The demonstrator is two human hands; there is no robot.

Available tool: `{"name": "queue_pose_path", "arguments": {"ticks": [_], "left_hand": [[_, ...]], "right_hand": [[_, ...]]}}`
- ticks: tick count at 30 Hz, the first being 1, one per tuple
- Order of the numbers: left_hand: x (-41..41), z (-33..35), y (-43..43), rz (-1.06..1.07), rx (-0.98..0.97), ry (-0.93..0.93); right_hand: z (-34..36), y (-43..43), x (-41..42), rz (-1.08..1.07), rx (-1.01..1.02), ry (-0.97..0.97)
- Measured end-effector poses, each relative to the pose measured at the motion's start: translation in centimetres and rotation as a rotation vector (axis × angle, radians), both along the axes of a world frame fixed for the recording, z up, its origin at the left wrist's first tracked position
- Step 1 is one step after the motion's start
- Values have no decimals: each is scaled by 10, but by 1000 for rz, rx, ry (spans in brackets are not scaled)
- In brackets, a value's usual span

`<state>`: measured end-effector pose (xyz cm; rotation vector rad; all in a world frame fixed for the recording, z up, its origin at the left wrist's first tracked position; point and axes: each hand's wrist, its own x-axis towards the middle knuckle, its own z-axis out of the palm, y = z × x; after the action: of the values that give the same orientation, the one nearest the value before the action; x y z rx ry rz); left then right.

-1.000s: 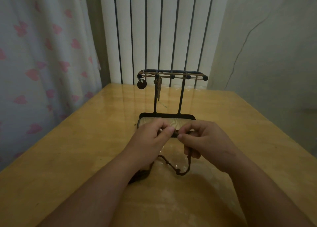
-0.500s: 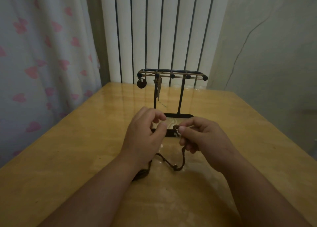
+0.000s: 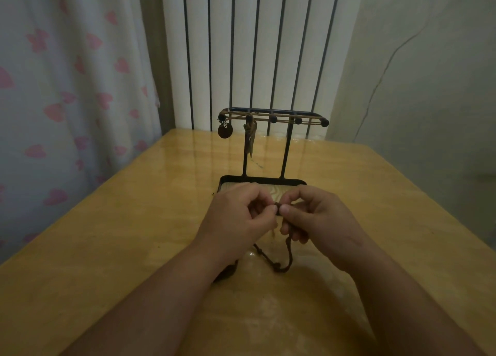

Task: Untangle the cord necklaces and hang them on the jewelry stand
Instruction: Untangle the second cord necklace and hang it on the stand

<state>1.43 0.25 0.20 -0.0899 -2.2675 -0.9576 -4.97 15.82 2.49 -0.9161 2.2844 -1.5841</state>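
cord necklace, dark brown and knotted, held low over the table, just in front of the jewelry stand. its upper part is pinched between thumb and forefinger of both hands: left hand and right hand meet tip to tip on one small lump, probably a knot or bead, with the other fingers of each hand curled in. below the hands a loop sags to the table. a darker bunch lies under the left wrist, too shadowed to tell whether it is the same cord or a second necklace.

behind, the stand is upright on its tray base. a tan cord runs along the top bar, with a round pendant at the left end and a slim pendant at the next peg; the three pegs to the right carry no pendant.

risks, as judged: pulling the two pinches apart may tighten the knot rather than free it. the sagging loop may catch the bunch under the wrist and form a new snarl. a hand rising toward the bar may brush the slender stand, tipping it or knocking off the hung pieces. dim light hides the cord's crossings. radiator and heart-print curtain close the background.
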Motion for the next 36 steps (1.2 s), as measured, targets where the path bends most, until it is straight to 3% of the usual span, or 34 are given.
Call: {"name": "queue_pose_path", "arguments": {"ticks": [10,16,29,36], "left_hand": [[-1,3,-1,-30,69,-170],[-4,-2,-6,-83,231,-246],[-7,-3,-7,-134,252,-305],[-8,-5,-9,-166,220,-331]], "right_hand": [[-2,-3,1,-8,103,106],[-4,-6,1,-35,101,133],[-13,-10,-1,-118,188,564],[-13,-13,-3,-93,316,690]]}}
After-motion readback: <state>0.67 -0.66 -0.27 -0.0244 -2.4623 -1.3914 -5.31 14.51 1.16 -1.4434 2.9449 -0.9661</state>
